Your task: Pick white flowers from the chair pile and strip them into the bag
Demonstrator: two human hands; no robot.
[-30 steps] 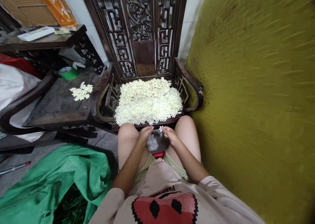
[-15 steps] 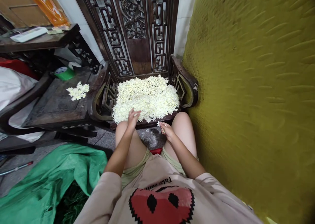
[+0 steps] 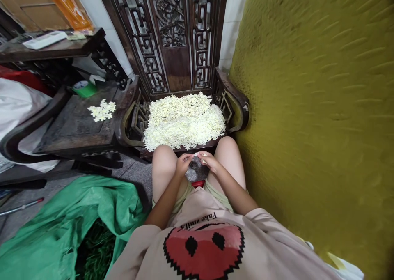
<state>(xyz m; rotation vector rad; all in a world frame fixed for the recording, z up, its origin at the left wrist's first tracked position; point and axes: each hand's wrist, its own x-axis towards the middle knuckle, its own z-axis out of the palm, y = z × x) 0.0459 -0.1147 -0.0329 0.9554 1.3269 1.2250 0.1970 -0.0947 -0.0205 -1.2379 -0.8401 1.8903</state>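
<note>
A thick layer of small white flowers (image 3: 184, 122) covers the seat of the dark carved chair (image 3: 180, 68). Between my knees, my left hand (image 3: 184, 163) and my right hand (image 3: 209, 161) meet at their fingertips. A small white flower (image 3: 195, 154) is pinched between them, partly hidden by the fingers. More pale bits show in the curled fingers of my right hand. Both hands are just in front of the seat's edge.
To the left, a side table (image 3: 76, 128) bears a small flower cluster (image 3: 102, 110) and green tape (image 3: 84, 88). A green sack (image 3: 123, 198) with dark green contents lies lower left. A yellow textured surface (image 3: 314, 107) rises at the right.
My left hand has moved from the front of the flower pile back to my right hand, and its fingers have closed at the flower. The view has shifted slightly.
</note>
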